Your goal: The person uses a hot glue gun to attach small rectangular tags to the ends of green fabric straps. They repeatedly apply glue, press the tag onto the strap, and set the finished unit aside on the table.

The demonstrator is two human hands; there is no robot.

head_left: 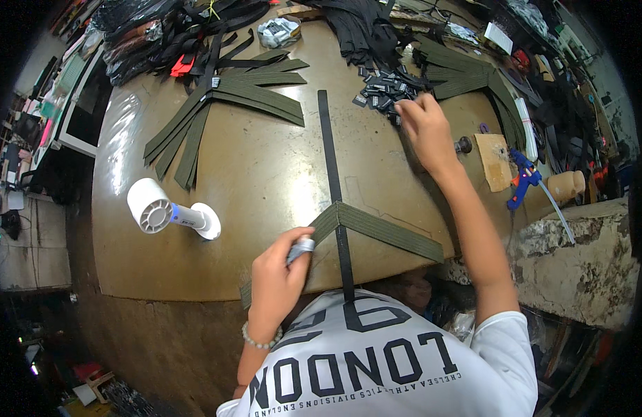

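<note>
My left hand [276, 274] is closed around a small grey cylinder with a pale top [301, 249], perhaps a little bottle; most of it is hidden by the fingers. Close beside it, an olive-green webbing strap [390, 233] lies bent in a shallow V over a long narrow black strap [330, 149] that runs down to my shirt. My right hand [426, 128] reaches to the far right, fingers pinched together at the edge of a heap of small black labels [387, 89]. Whatever those fingertips hold cannot be made out.
A white handheld fan [151, 205] stands at the left. Bundled green straps [251, 94] lie at the back left, more green straps [460, 73] at the back right. A blue glue gun [522, 179] rests at the right beside a tan board [493, 161]. Black straps [356, 35] pile up behind.
</note>
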